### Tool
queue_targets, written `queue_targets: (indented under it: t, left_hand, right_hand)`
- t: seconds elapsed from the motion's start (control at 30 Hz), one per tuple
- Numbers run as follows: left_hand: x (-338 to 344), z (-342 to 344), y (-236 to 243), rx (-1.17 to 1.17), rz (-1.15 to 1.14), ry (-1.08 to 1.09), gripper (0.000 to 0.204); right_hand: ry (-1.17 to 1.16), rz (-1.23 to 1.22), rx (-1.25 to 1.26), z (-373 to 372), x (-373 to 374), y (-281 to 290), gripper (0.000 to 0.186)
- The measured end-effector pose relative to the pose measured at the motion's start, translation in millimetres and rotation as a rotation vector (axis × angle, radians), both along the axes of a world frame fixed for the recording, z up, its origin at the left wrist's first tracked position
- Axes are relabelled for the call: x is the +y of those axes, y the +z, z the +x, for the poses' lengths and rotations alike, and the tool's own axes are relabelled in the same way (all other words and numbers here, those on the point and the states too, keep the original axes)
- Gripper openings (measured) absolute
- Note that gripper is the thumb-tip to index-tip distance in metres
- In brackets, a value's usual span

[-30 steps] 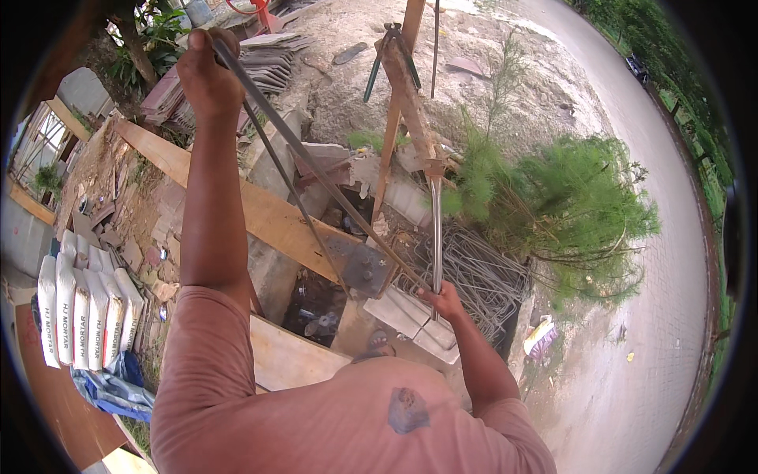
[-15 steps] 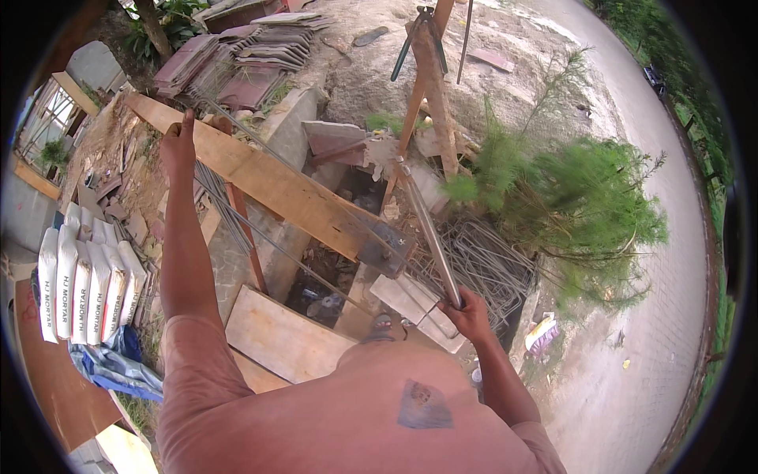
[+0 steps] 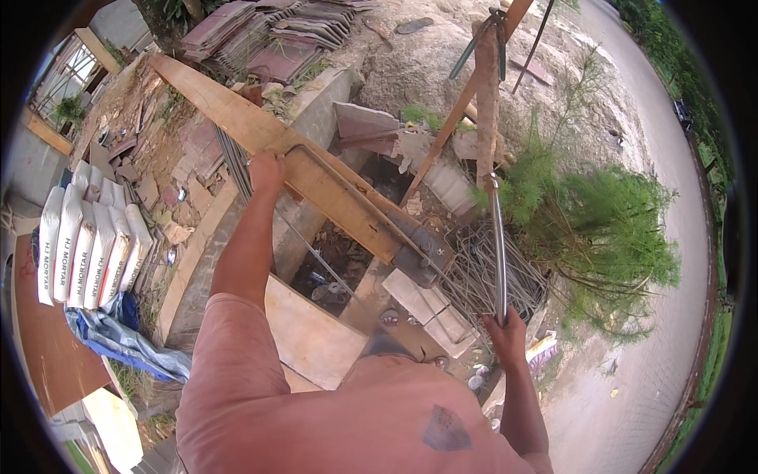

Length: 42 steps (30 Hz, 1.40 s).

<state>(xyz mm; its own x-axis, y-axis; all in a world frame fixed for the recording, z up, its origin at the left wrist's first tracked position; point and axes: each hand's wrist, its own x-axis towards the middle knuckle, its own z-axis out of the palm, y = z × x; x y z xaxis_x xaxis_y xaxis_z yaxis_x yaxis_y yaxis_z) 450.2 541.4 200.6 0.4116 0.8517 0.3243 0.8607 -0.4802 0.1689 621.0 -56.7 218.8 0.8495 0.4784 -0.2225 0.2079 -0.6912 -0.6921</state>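
Observation:
My left hand (image 3: 267,170) is closed at the near edge of a long wooden plank (image 3: 221,103), on the curved end of a thin bent steel rod (image 3: 335,175). From there the rod runs along the plank to a dark metal plate (image 3: 416,267) at its lower right end. The fingers' inner side is hidden. At the right, my right hand (image 3: 507,332) is wrapped round the lower end of a shiny metal pipe (image 3: 499,245), which stands nearly upright in the view, its top beside a wooden post (image 3: 487,103).
Green-handled pincers (image 3: 491,31) hang on the post. Bent steel rods (image 3: 501,272) lie piled beside a leafy green branch (image 3: 600,213). White sacks (image 3: 91,245) are stacked left, roof tiles (image 3: 292,39) behind. A pit (image 3: 324,272) opens under the plank.
My left hand has come down and right along the plank. The rod on the plank, straight before, now shows a bend by that hand. The pipe has swung more upright and rightward in my right hand.

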Motion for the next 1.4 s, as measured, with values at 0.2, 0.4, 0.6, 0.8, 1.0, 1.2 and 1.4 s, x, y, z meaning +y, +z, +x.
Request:
queue_targets:
  t: [0.2,0.4,0.6,0.8,1.0,1.2,1.4]
  left_hand:
    - [-20,9,25,0.206,-0.134,-0.07,0.054]
    - [11,18,16,0.326,-0.285,-0.004,0.078]
    - [7,27,18,0.426,-0.247,0.044,0.08]
    - [17,19,0,0.327,-0.235,0.044,0.079]
    - [6,21,2,0.312,-0.155,0.04,0.074]
    - [7,21,0,0.265,-0.157,0.055,0.072]
    - [10,21,0,0.305,-0.14,0.061,0.07]
  right_hand:
    - [0.028,0.058,0.038,-1,13,1,0.022]
    - [0.025,0.07,0.153,-2,58,14,0.021]
    - [-0.066,0.098,0.296,-7,64,20,0.021]
    - [0.05,-0.167,-0.123,21,15,26,0.026]
    - [0.053,-0.525,-0.403,87,-45,37,0.024]
    - [0.433,-0.409,-0.778,144,-56,34,0.012]
    - [0.58,-0.464,-0.774,183,-25,56,0.007]
